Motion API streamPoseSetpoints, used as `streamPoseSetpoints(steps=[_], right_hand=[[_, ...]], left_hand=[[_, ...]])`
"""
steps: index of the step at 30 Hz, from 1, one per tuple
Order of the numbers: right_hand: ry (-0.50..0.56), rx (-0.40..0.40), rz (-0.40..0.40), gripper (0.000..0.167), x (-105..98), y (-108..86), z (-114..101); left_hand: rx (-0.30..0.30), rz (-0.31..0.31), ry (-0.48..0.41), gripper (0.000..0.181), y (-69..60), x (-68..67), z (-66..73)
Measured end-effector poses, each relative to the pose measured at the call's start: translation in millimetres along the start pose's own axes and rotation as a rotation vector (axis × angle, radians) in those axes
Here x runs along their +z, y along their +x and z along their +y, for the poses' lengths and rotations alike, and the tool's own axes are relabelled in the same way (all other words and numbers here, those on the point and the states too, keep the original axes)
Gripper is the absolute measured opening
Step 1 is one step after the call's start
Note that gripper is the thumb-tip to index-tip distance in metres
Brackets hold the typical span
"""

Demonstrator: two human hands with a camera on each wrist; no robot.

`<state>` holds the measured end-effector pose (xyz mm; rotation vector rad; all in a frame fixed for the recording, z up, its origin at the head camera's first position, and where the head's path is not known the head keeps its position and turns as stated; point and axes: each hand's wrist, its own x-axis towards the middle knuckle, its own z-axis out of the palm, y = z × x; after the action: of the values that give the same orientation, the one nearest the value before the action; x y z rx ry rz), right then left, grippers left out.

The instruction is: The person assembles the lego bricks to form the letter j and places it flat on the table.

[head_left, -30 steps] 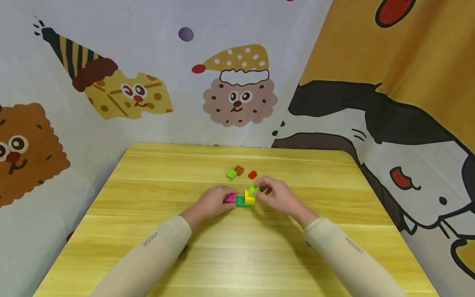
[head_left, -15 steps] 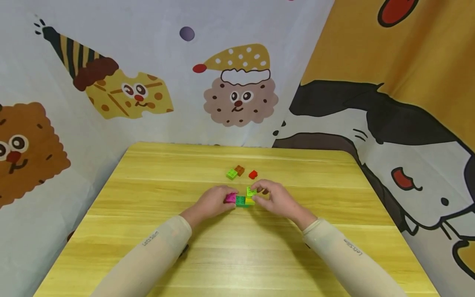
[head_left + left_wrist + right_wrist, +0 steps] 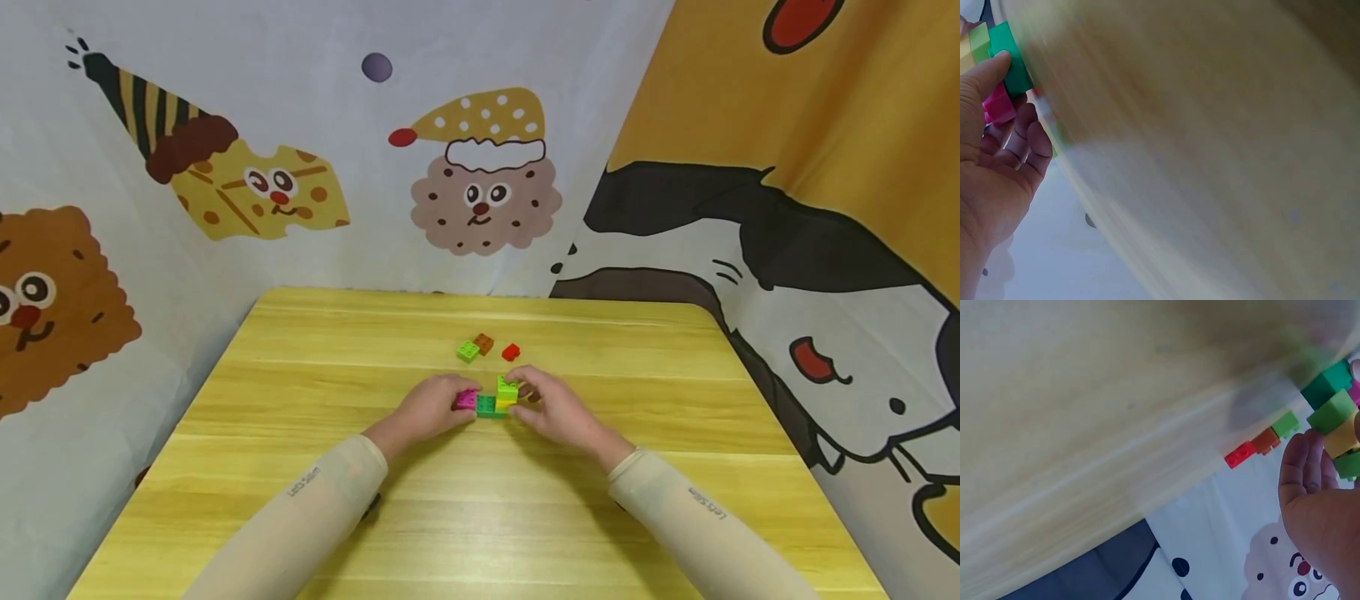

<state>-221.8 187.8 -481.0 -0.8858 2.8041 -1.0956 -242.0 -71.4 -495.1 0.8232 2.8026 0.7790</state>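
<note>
In the head view, my left hand point(image 3: 433, 408) grips the left end of a small assembly of toy building bricks, around the pink brick point(image 3: 467, 400). In the left wrist view its thumb lies against the dark green brick point(image 3: 1015, 65). To the pink brick's right, the dark green brick point(image 3: 486, 405) carries a yellow brick point(image 3: 506, 404), topped by a light green brick point(image 3: 507, 387). My right hand point(image 3: 558, 406) holds this right-hand stack between thumb and fingers. Another light green brick point(image 3: 1332, 412) shows below the yellow one point(image 3: 1341, 439) in the right wrist view.
Behind the hands, a loose light green brick point(image 3: 468, 351), an orange-brown brick point(image 3: 483, 343) and a red brick point(image 3: 511, 352) lie on the wooden table point(image 3: 315, 350). A cartoon-printed curtain point(image 3: 315, 267) hangs beyond the table's far edge.
The upper light green brick has moved left and now sits squarely on the yellow brick. My right hand has shifted slightly, its thumb lower beside the stack. My left hand stays put.
</note>
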Motion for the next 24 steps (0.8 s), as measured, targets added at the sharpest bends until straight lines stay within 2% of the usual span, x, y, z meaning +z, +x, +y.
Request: streamPoseSetpoints(steps=[8, 11, 14, 20, 24], right_hand=[[0.044, 0.024, 0.007, 0.056, 13.3, -3.4, 3.8], [0.053, -0.002, 0.013, 0.057, 18.2, -4.0, 5.3], [0.055, -0.011, 0.028, 0.055, 20.9, -3.9, 5.6], [0.116, 0.030, 0.060, 0.049, 22.7, -3.9, 4.8], [0.120, 0.000, 0.092, 0.043, 23.0, -4.5, 4.7]], left_hand=[[-0.002, 0.001, 0.000, 0.047, 0.4, 0.9, -0.2], [-0.001, 0.002, 0.002, 0.047, 0.2, 1.3, -0.4], [0.001, 0.004, 0.007, 0.047, 0.0, 1.3, -0.4], [-0.002, -0.002, 0.014, 0.048, -0.4, 0.9, -0.2], [-0.010, -0.005, 0.004, 0.048, -0.8, 1.1, -0.3]])
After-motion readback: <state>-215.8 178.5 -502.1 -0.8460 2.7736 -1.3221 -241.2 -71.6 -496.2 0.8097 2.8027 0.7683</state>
